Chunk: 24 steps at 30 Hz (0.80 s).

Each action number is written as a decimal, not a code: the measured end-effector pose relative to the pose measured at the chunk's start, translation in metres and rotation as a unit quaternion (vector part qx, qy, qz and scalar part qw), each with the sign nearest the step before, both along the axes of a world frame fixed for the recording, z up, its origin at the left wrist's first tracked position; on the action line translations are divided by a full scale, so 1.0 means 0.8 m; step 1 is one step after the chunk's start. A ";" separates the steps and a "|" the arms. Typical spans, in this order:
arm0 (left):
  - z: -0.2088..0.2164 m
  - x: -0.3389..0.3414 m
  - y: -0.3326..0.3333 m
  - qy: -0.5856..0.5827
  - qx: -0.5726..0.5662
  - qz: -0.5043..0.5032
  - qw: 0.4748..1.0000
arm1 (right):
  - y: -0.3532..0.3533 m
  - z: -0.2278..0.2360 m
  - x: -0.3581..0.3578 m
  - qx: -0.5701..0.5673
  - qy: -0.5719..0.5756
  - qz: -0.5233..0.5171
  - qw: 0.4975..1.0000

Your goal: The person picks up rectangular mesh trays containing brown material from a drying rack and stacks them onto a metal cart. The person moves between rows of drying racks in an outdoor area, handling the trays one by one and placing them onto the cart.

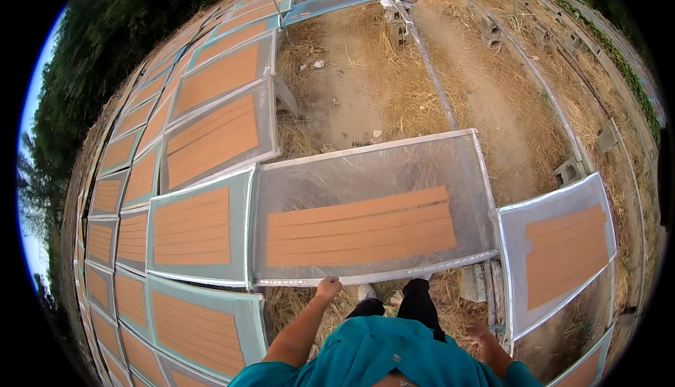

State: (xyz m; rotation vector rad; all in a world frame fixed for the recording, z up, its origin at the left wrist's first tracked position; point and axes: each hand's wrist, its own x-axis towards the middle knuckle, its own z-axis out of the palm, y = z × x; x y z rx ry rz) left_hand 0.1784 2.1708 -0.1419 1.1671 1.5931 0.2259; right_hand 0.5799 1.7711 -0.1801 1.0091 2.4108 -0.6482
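Note:
In front of me lies a large mesh drying screen [365, 169] with a pale frame. Thin orange-brown strips [358, 229] lie side by side across its nearer half, with narrow dark gaps between some of them. My left hand [329, 288] is closed at the screen's near edge, its fingers curled at the frame. Lower and to the right, my right hand [479, 333] hangs beside some wooden poles [493, 292], with fingers apart and nothing in them. A smaller screen [517, 260] bearing similar strips [566, 253] is tilted to the right of the poles.
Rows of loaded screens [211, 137] stretch away on the left. A blue screen [337, 4] spans the far end. Long rails [429, 63] on concrete blocks [490, 32] run over dry straw and bare soil [355, 85]. Trees [133, 28] border the left side.

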 end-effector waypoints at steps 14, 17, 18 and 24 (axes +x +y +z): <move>0.052 0.086 -0.056 0.087 -0.307 0.041 0.947 | 0.371 0.015 0.283 0.051 -0.112 -0.693 0.710; 0.064 0.105 -0.065 0.123 -0.315 0.027 0.941 | 0.391 -0.026 0.317 0.079 -0.196 -0.655 0.725; 0.064 0.110 -0.064 0.123 -0.323 0.027 0.938 | 0.398 -0.028 0.330 0.023 -0.195 -0.648 0.736; 0.087 0.141 -0.057 0.151 -0.311 0.029 0.938 | 0.404 -0.059 0.369 -0.053 -0.176 -0.490 0.852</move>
